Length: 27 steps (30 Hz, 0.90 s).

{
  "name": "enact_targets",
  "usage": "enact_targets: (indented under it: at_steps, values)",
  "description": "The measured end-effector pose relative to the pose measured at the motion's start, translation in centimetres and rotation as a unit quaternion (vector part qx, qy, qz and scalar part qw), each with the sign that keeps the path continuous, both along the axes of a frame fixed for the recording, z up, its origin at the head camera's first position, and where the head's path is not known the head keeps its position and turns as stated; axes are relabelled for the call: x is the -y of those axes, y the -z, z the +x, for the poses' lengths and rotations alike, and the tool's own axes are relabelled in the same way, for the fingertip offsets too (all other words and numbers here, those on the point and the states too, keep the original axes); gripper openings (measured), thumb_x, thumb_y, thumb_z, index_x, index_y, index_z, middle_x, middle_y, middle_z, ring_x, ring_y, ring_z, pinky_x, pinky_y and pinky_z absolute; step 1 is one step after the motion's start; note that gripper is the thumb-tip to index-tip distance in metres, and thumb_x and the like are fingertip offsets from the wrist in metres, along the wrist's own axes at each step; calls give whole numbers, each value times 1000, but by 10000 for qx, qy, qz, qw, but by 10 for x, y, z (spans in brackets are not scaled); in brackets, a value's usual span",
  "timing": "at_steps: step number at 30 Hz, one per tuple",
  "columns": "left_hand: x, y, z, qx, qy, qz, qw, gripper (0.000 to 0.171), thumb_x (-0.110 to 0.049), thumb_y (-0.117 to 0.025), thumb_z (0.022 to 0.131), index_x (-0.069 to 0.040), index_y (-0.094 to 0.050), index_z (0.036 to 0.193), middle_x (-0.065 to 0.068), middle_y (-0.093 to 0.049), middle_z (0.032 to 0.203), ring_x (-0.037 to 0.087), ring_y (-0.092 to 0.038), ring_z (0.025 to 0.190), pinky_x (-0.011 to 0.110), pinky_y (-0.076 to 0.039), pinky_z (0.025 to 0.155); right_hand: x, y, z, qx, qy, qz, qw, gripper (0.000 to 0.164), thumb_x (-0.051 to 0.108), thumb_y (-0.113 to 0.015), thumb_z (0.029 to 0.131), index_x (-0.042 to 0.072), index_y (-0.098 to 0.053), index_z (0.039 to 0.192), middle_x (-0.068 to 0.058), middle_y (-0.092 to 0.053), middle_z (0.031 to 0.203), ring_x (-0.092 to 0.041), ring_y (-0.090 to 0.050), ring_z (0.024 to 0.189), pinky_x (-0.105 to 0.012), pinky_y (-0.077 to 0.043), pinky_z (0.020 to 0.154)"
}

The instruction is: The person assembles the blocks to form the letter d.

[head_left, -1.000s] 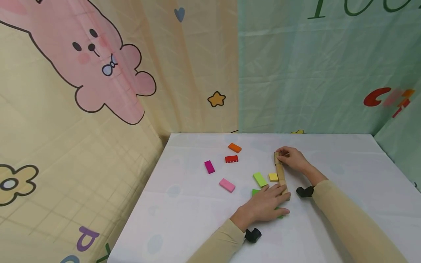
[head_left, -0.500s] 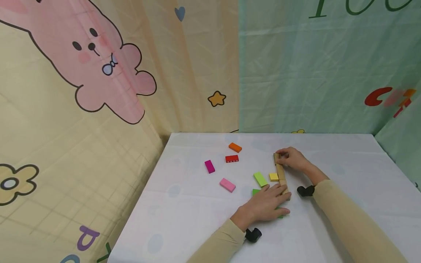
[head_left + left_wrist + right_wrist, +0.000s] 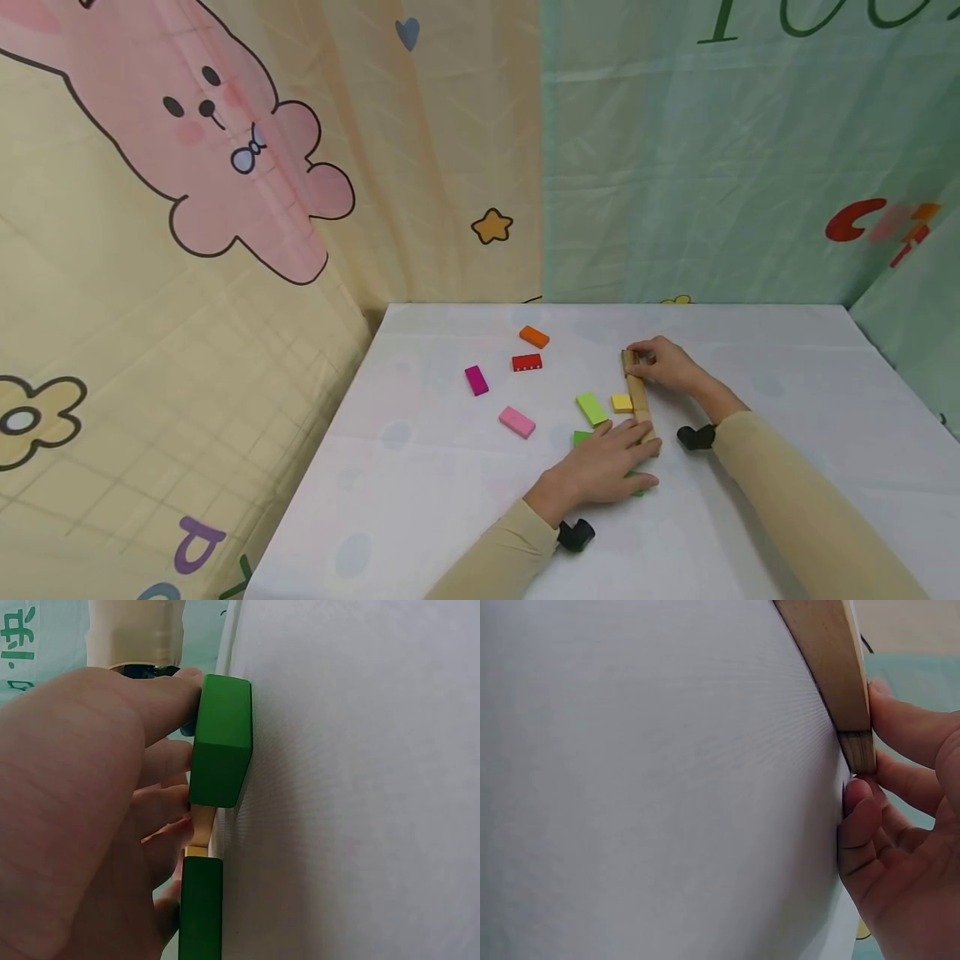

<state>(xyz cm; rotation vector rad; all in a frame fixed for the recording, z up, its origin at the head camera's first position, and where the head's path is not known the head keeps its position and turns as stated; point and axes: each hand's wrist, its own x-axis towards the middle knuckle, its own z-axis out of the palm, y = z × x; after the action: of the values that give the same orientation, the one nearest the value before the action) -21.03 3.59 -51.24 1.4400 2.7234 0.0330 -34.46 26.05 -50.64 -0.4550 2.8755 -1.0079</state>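
Note:
Several plain wooden blocks [image 3: 638,395] lie end to end in a line on the white table. My right hand [image 3: 670,365] pinches the far end block [image 3: 628,362] between thumb and fingers; the right wrist view shows this end block [image 3: 859,752] against the longer wooden piece [image 3: 829,664]. Spread over the near end of the line, my left hand [image 3: 600,468] rests with its fingers fairly straight and hides part of it. Its thumb touches a green block [image 3: 223,742], and another green block [image 3: 201,907] is by its fingers. Beside the line are a yellow block [image 3: 621,403] and a lime block [image 3: 592,409].
Further left on the table [image 3: 420,517] lie a pink block [image 3: 517,422], a magenta block [image 3: 476,380], a red block [image 3: 527,362] and an orange block [image 3: 534,337]. Printed curtains [image 3: 450,150] hang behind and at the sides.
The far wooden block, earlier slightly out of line with the row, now lies flatter and straighter at its end under my right fingers. My left hand has stayed in place.

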Motion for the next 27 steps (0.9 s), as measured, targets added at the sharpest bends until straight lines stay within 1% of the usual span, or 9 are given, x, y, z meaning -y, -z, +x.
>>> enact_targets:
  at_steps: [7, 12, 16, 19, 24, 27]
  values:
    - [1, -1, 1, -21, 0, -15, 10000, 61, -58, -35, 104, -31, -33, 158, -7, -19, 166, 10, -12, 152, 34, -16, 120, 2, -5, 3, -45, -69, 95, 9999, 50, 22, -70, 97, -8, -57, 135, -25, -54, 115, -35, -56, 97, -50, -48, 82]
    - [1, -1, 2, 16, 32, 32, 10000, 61, -58, -35, 104, -30, -33, 158, -7, -19, 166, 10, -12, 152, 33, -17, 120, 2, -6, 4, 97, -20, 166, 9998, 52, 24, -69, 97, -7, -56, 136, -25, -53, 116, -35, -55, 98, -49, -49, 82]
    - [1, -1, 0, 32, 38, 22, 10000, 61, -58, -35, 104, -31, -33, 158, -7, -20, 166, 10, -12, 152, 33, -17, 120, 2, -10, 3, 210, -44, 226, 9995, 52, 26, -69, 98, -6, -56, 137, -24, -54, 117, -35, -55, 98, -48, -48, 81]
    - [1, 0, 0, 23, 44, 28, 10000, 61, -58, -35, 104, -31, -33, 158, -7, -20, 166, 10, -13, 152, 33, -17, 120, 1, -14, 1, 241, -123, 321, 9991, 51, 25, -68, 98, -7, -56, 136, -25, -57, 117, -36, -57, 100, -48, -49, 80]
    - [0, 2, -1, 61, 25, 42, 10000, 61, -59, -35, 104, -31, -33, 158, -8, -20, 166, 9, -12, 152, 33, -15, 120, -1, -21, -5, 396, -2, 402, 9984, 49, 28, -65, 100, -2, -57, 137, -26, -59, 120, -39, -59, 106, -47, -53, 79]
    - [0, 2, 0, 86, -4, 36, 10000, 60, -59, -35, 104, -32, -33, 158, -9, -19, 166, 9, -10, 152, 33, -15, 120, 2, -25, -10, 405, 55, 316, 9987, 47, 27, -63, 101, -1, -57, 138, -27, -57, 124, -43, -57, 111, -50, -53, 82]
